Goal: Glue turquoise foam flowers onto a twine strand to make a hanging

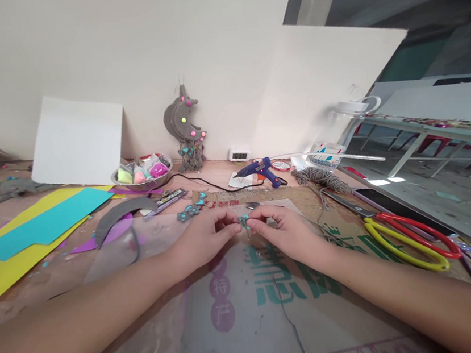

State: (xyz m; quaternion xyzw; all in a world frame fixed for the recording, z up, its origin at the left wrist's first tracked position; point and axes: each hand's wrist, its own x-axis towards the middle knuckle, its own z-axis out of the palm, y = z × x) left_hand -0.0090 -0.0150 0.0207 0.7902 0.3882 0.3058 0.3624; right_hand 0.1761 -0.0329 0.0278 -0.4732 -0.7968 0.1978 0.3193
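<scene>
A small grey and teal piece [244, 220] is pinched between my two hands above the plastic-covered cardboard. My left hand [208, 234] grips its left side with thumb and forefinger. On its right side, my right hand [282, 228] holds it the same way. Several similar grey and teal pieces [191, 207] lie just beyond my left hand. A grey strand [295, 329] rests on the sheet nearer to me.
Scissors [415, 240], a phone [407, 210] and grey yarn [321, 179] lie at the right. Behind are a blue glue gun [260, 170], a clock [239, 153] and a bowl [142, 183]. Coloured sheets [44, 226] lie left; a moon decoration [183, 120] hangs on the wall.
</scene>
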